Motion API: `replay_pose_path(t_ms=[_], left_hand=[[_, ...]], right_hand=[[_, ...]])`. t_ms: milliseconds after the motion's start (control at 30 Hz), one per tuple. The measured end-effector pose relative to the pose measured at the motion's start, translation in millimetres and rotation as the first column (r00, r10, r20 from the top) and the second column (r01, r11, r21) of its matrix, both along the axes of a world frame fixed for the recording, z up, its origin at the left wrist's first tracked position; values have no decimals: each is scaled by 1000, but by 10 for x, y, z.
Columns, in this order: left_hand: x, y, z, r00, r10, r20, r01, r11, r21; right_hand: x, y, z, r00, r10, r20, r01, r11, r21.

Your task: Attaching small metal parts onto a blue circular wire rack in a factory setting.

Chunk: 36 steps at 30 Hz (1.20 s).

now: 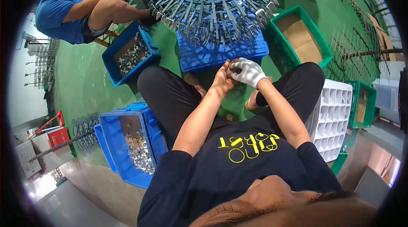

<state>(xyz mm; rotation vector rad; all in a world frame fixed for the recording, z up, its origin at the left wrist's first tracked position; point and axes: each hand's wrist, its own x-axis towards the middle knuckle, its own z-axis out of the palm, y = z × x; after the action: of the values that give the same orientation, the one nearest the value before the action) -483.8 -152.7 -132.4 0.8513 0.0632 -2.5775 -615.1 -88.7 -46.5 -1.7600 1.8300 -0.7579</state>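
My bare left hand (224,79) and my right hand (247,73), in a white glove, meet between my knees. The fingers of both are closed together around a small greyish piece, too small and covered to name. Just beyond them sits an upturned-looking blue plastic crate (223,55). Above that crate a large round rack (214,8) spreads out, with many flat metal arms around a dark centre post. The rack's lower rim is near my hands but not touched by them.
Blue bins of small metal pieces stand at my left (140,154) and far left (134,57). A green crate (299,35) lined with cardboard lies at the far right. By my right thigh is a white compartment tray (331,118). A person in blue (74,10) sits at the far left.
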Motion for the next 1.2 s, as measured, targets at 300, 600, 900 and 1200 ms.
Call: replay_pose_path(t_ms=[300,600,900,1200], left_hand=[[-21,-36,28,855,-122,504,315,894,-319],[-123,-242,-356,827,-42,561,193,958,-212],[-337,-407,-469,852,-60,521,175,969,-174],[-586,-525,-560,874,-35,485,117,983,-140]], right_hand=[[-197,-49,-154,987,-86,-133,128,926,355],[-232,-182,-526,849,-447,282,280,833,478],[-361,-309,-905,815,-503,286,396,845,359],[-277,-343,-1016,707,-701,-93,697,671,252]])
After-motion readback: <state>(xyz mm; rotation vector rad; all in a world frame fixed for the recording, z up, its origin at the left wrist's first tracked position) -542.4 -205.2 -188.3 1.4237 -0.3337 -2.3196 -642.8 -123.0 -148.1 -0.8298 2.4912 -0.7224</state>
